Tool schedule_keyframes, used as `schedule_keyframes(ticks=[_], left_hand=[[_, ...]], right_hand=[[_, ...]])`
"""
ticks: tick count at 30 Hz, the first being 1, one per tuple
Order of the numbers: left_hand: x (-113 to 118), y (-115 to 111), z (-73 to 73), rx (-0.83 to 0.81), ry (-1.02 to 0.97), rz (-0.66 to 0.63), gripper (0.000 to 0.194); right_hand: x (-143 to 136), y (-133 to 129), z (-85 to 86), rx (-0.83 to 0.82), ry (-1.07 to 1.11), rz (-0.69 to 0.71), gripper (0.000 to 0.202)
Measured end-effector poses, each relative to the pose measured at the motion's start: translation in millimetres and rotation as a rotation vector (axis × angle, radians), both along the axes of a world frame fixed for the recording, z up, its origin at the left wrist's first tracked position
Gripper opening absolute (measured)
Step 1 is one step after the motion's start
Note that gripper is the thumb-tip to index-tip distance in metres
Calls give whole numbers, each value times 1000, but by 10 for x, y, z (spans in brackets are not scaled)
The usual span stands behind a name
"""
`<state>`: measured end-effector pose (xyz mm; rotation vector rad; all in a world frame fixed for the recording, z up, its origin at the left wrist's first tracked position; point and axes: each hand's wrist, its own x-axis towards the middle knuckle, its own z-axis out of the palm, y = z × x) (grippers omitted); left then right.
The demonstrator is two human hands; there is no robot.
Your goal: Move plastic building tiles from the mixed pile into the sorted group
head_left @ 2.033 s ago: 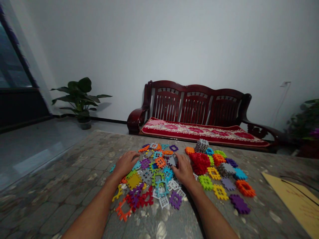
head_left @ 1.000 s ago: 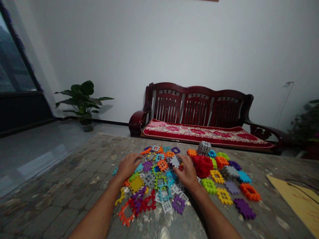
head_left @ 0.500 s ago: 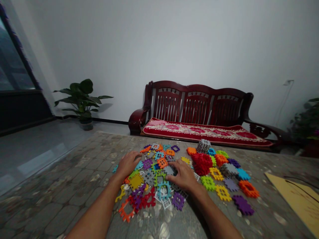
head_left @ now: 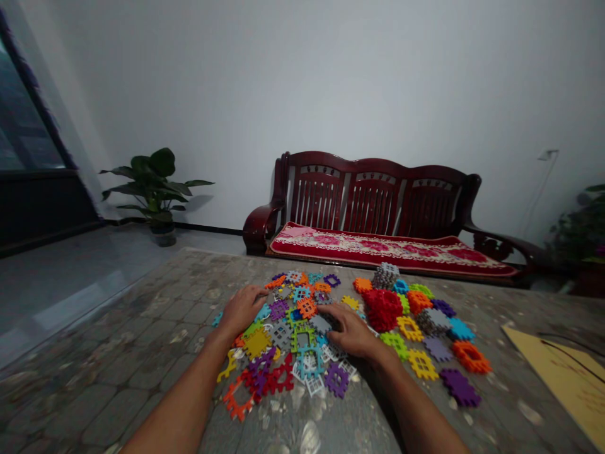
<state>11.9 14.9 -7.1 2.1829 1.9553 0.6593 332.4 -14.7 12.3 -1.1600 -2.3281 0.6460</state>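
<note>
A loose pile of colourful plastic interlocking tiles lies between my hands on the table. My left hand (head_left: 244, 309) rests at the pile's left edge, fingers stretched toward the orange tiles at its back; nothing shows in it. My right hand (head_left: 350, 330) lies low over the pile's right side, thumb and fingers apart. Its fingertips reach near an orange window tile (head_left: 307, 308), and a grey tile (head_left: 321, 325) lies beside its thumb. Nearer me are a lime frame tile (head_left: 301, 339), a light-blue tile (head_left: 310, 362), a mustard tile (head_left: 256, 343) and a purple tile (head_left: 337, 379).
Right of my right hand stand sorted stacks: red tiles (head_left: 384, 310), grey tiles (head_left: 433, 321), orange tiles (head_left: 471, 357) and purple tiles (head_left: 460, 387). A yellow sheet (head_left: 558, 378) with a dark cord lies at the right. Behind the cloth-covered table (head_left: 118, 353) is a wooden bench (head_left: 368, 195).
My right hand has shifted slightly right, its thumb drawn back from the lime frame tile, uncovering more white and blue tiles. My left hand has barely moved.
</note>
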Motion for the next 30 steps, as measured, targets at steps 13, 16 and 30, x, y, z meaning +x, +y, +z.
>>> schedule_keyframes(ticks=[13, 16, 30], left_hand=[[10, 1, 0, 4, -15, -6, 30], [2, 3, -14, 11, -21, -3, 31], [-22, 28, -63, 37, -11, -15, 30]], right_hand=[[-45, -9, 15, -8, -26, 46, 69], [-55, -11, 38, -21, -48, 47, 70], [-83, 51, -45, -42, 10, 71, 73]])
